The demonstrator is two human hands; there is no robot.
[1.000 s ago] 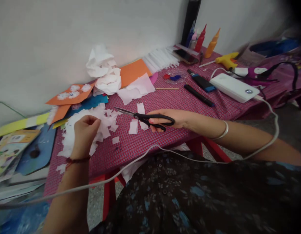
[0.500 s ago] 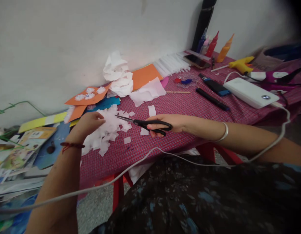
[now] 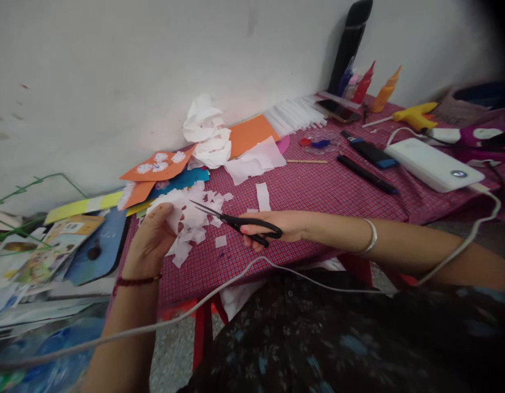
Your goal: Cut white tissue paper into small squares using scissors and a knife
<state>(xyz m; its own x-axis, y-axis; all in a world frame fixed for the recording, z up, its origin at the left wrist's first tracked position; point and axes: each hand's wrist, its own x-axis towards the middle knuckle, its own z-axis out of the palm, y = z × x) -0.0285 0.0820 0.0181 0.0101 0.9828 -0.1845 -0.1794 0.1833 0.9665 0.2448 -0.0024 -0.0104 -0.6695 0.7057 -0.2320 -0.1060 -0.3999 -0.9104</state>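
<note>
In my right hand (image 3: 258, 229) is a pair of black-handled scissors (image 3: 223, 216), with the narrow blades pointing left and slightly apart. My left hand (image 3: 154, 232) pinches a small piece of white paper (image 3: 174, 217) just left of the scissor tips, which do not touch it. Beneath and behind both hands lies a heap of small cut paper pieces (image 3: 195, 218). A loose paper square (image 3: 221, 241) rests below the scissors, and a paper strip (image 3: 263, 196) lies above my right hand.
Crumpled white tissue (image 3: 207, 131) and orange card (image 3: 254, 135) stand by the wall. A white power bank (image 3: 434, 164), a black pen (image 3: 367, 174) and a yellow glue gun (image 3: 416, 115) lie to the right. A white cable (image 3: 220, 289) crosses in front of me.
My left hand has turned and now holds a piece of paper up from the heap. The scissors in my right hand have shifted slightly left and down. The view has tilted slightly.
</note>
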